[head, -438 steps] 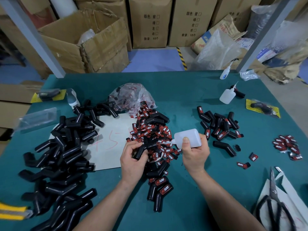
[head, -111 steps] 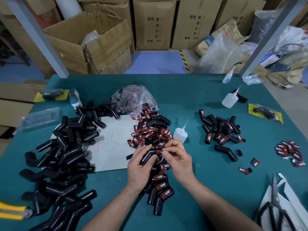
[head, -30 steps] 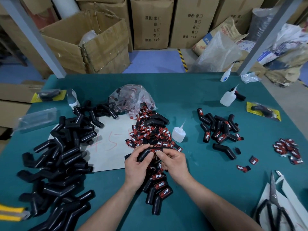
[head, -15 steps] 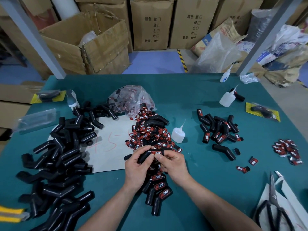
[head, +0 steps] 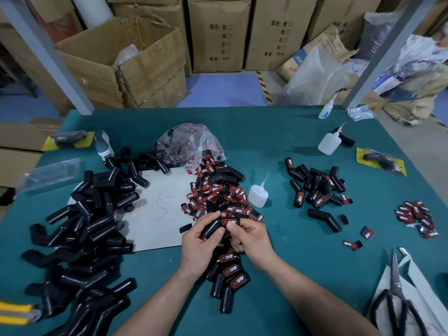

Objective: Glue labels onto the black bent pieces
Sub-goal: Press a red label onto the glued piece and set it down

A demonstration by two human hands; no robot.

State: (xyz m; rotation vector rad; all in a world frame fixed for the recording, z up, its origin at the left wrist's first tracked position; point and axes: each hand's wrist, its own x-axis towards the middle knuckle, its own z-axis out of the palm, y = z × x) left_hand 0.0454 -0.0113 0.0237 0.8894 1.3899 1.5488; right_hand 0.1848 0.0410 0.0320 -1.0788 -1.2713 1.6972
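Note:
My left hand [head: 198, 246] grips a black bent piece [head: 212, 227] just above the table's middle. A red and black label [head: 229, 222] lies on that piece, pinched by the fingertips of my right hand [head: 251, 240]. Behind my hands spreads a heap of loose labels [head: 215, 192]. A small glue bottle [head: 258, 195] stands upright to the right of the heap. Labelled pieces [head: 230, 275] lie below my hands. A big pile of bare black pieces [head: 80, 238] fills the left side.
A second group of labelled pieces [head: 315, 187] lies right of centre, with more labels [head: 415, 219] at the far right. Scissors [head: 397, 301] rest at the lower right. Another glue bottle [head: 329, 143] and a clear bag [head: 191, 144] sit further back. Cardboard boxes stand beyond the table.
The glue bottle that my right hand held earlier now stands on the table. Both hands have stayed on the same black piece, with my right fingers pressing the label on it.

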